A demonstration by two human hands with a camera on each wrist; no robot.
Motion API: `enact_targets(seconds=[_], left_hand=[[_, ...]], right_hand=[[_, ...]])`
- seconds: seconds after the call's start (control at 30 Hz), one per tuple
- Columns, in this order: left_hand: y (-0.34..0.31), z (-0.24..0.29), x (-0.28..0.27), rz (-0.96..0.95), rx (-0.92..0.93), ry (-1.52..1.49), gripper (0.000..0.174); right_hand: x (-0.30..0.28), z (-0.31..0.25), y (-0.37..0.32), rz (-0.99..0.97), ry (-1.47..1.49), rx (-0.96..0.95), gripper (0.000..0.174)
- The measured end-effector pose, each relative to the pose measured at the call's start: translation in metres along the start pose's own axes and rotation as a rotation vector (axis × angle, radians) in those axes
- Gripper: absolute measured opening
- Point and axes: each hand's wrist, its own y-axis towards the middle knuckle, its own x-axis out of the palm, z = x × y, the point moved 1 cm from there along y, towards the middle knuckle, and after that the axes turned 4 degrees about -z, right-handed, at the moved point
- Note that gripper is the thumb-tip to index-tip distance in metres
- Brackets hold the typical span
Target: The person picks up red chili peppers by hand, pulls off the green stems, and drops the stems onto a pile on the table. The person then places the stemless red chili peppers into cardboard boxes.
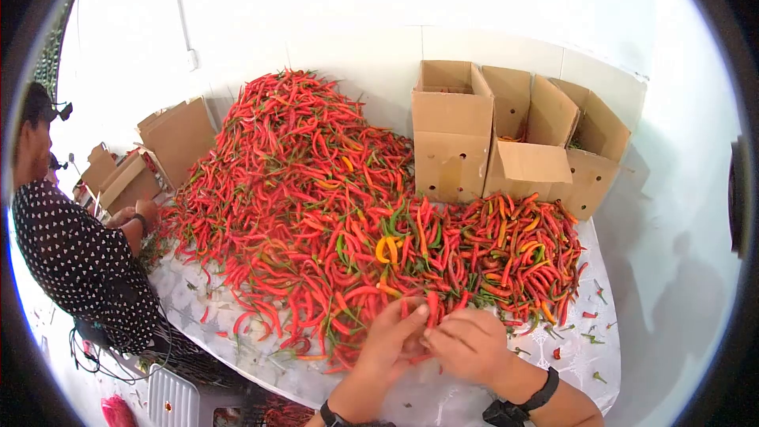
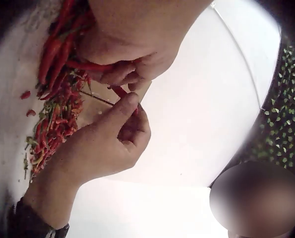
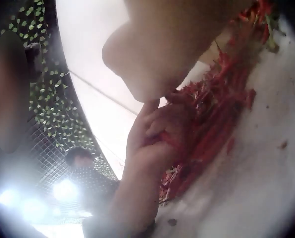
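Observation:
Close together over the table's near edge are both hands. My left hand has its fingers curled round red chilies; in the right wrist view, a blurred red chili shows in this left hand. Thumb and fingertips of my right hand meet beside the left fingers. From the left wrist view, the right hand pinches a slim red chili at the left hand's fingertips. The large pile of chilies lies just beyond both hands.
Cardboard boxes stand behind the pile at the right, more cardboard at the left. Loose stems and bits dot the white tablecloth. Another person works at the table's left side, near a grey plastic crate.

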Motion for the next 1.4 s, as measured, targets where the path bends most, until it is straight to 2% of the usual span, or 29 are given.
enact_targets(seconds=[0.03,0.13,0.23,0.33,0.43,0.53,0.63,0.77,0.87,0.93,1.0,1.1,1.2,1.3,1.4], left_hand=[[-0.001,0.002,0.004,0.053,-0.012,0.002,0.024],[0.006,-0.008,-0.017,-0.03,0.018,0.012,0.022],[0.004,-0.006,-0.025,-0.144,-0.004,0.014,0.025],[0.001,-0.011,0.003,0.033,0.106,0.149,0.023],[0.004,-0.018,-0.006,0.012,0.199,0.514,0.02],[0.004,-0.015,-0.008,-0.027,0.128,0.529,0.022],[0.01,-0.021,-0.015,-0.031,0.234,0.658,0.022],[0.003,-0.014,-0.004,-0.015,0.173,0.588,0.023],[0.003,-0.013,-0.004,-0.05,0.092,0.474,0.023],[0.01,-0.019,-0.011,-0.081,0.075,0.347,0.024],[0.012,-0.018,-0.014,-0.098,0.064,0.4,0.024],[0.013,-0.017,-0.018,-0.104,0.077,0.381,0.023],[0.009,-0.012,-0.015,-0.09,0.073,0.21,0.021],[0.005,-0.002,-0.021,-0.149,0.074,-0.107,0.02],[0.002,0.003,-0.016,-0.146,0.079,-0.319,0.022]], right_hand=[[-0.001,-0.001,-0.001,-0.044,-0.019,-0.081,0.023],[-0.006,-0.001,0.003,-0.062,0.123,-0.103,0.024],[-0.008,0.013,-0.007,-0.01,0.406,0.179,0.025],[-0.004,0.02,-0.007,0.12,0.58,0.721,0.025],[-0.003,0.025,-0.001,-0.024,0.547,0.705,0.019],[-0.003,0.027,-0.003,-0.092,0.534,0.694,0.015],[-0.003,0.026,-0.002,-0.103,0.508,0.687,0.013],[-0.006,0.025,-0.001,-0.161,0.494,0.749,0.014],[0.005,0.034,-0.014,-0.184,1.001,1.081,0.016],[0.005,0.034,-0.013,-0.187,1.17,1.144,0.018],[0.007,0.034,-0.013,-0.184,1.235,1.176,0.018],[0.008,0.029,-0.009,-0.076,1.404,1.359,0.017],[0.008,0.038,-0.013,0.147,1.682,1.496,0.013],[-0.007,0.061,-0.025,-0.137,1.54,1.222,0.008],[-0.03,0.069,-0.017,-0.508,0.916,0.821,0.012]])
